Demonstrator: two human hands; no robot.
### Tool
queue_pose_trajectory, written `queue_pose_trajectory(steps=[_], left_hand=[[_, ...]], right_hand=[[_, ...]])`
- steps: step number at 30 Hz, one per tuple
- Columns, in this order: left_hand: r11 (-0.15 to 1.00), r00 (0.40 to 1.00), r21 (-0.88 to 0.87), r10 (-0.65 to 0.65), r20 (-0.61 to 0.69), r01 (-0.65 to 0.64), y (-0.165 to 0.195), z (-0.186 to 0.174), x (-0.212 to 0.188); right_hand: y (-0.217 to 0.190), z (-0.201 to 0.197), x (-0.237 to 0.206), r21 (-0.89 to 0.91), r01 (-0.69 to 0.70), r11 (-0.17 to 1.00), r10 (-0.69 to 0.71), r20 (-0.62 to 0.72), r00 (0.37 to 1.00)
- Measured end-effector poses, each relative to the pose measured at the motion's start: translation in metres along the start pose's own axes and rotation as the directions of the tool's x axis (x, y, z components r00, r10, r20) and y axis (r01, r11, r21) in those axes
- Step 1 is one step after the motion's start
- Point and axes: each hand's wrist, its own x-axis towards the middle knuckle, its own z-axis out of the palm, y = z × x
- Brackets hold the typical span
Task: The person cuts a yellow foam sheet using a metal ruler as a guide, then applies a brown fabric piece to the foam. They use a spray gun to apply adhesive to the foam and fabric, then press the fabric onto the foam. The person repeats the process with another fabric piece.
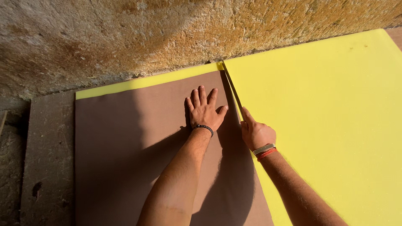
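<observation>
A brown board lies flat on top of a large yellow foam sheet. My left hand presses down on the brown board near its right edge, fingers spread. My right hand grips a long thin blade that runs along the board's right edge into the yellow foam, toward the wall. A narrow strip of yellow foam shows beyond the board's far edge.
A rough yellow-brown stone wall stands right behind the foam. Bare brown floor boards lie to the left of the brown board. Strong sunlight throws my arms' shadows over the board.
</observation>
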Motion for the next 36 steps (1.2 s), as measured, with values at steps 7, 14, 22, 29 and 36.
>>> queue_pose_trajectory(steps=[7, 14, 22, 29, 36], left_hand=[[1.0, 0.999, 0.0, -0.001, -0.034, 0.001, 0.0, 0.001, -0.002], [1.0, 0.999, 0.007, -0.002, -0.036, 0.002, 0.001, 0.003, -0.002], [1.0, 1.0, -0.013, -0.011, -0.022, 0.011, -0.001, 0.001, -0.005], [1.0, 1.0, -0.003, -0.016, -0.015, 0.016, -0.003, 0.0, -0.008], [1.0, 1.0, 0.01, 0.029, 0.012, -0.029, -0.005, 0.003, -0.017]], right_hand=[[0.004, 0.004, 0.003, -0.096, -0.059, 0.994, 0.078, 0.209, 0.975], [-0.002, -0.001, 0.006, -0.091, -0.076, 0.993, 0.098, 0.263, 0.96], [0.005, -0.002, -0.008, 0.003, -0.094, 0.996, 0.09, 0.26, 0.961], [0.006, -0.005, -0.045, -0.001, -0.034, 0.999, 0.033, 0.218, 0.975], [0.026, -0.021, -0.155, -0.005, -0.096, 0.995, 0.093, 0.319, 0.943]])
